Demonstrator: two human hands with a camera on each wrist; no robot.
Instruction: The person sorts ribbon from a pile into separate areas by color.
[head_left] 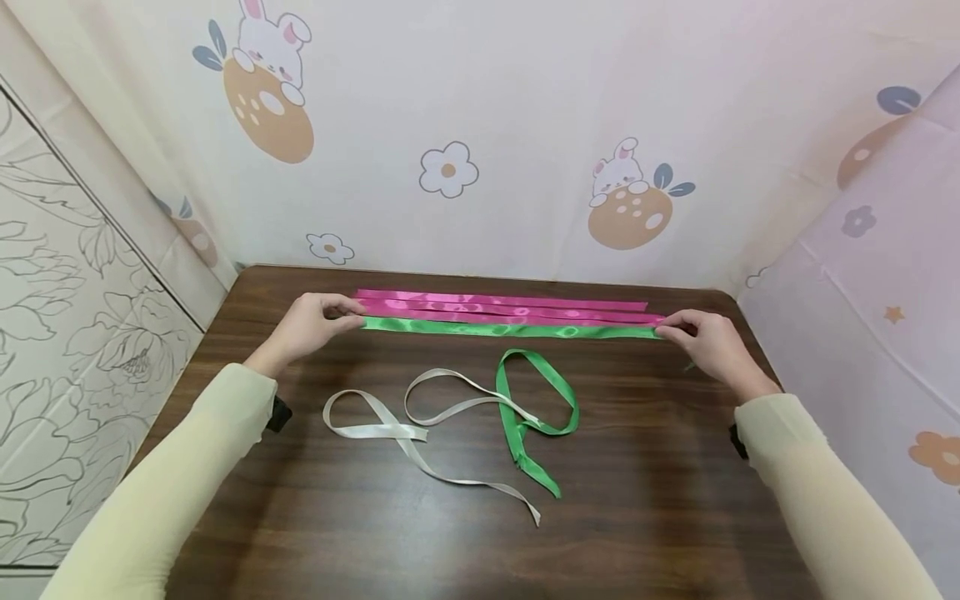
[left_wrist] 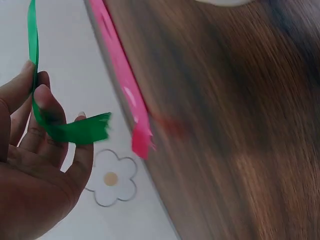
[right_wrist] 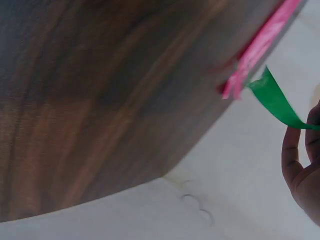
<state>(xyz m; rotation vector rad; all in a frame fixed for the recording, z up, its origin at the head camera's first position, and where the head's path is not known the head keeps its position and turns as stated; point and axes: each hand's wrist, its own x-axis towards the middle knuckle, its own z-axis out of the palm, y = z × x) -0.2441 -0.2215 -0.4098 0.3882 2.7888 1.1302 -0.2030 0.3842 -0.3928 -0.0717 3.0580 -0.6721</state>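
Between my two hands a green satin ribbon (head_left: 495, 330) is stretched straight from side to side. My left hand (head_left: 311, 325) pinches it near its left end between thumb and fingers. A short frayed tail of the green ribbon (left_wrist: 82, 131) hangs past those fingers in the left wrist view. At the other end my right hand (head_left: 708, 340) pinches the ribbon, and a loose green tip (right_wrist: 275, 100) sticks out in the right wrist view. Pink ribbons (head_left: 495, 300) lie straight and side by side along the back of the table, just behind the green one.
Nearer on the brown wooden table (head_left: 420, 550) lie a looped green ribbon (head_left: 573, 408) and two curled white ribbons, one at left (head_left: 367, 431) and one in the middle (head_left: 450, 412), partly overlapping the green loop. A printed curtain (head_left: 525, 108) hangs behind the table's back edge.
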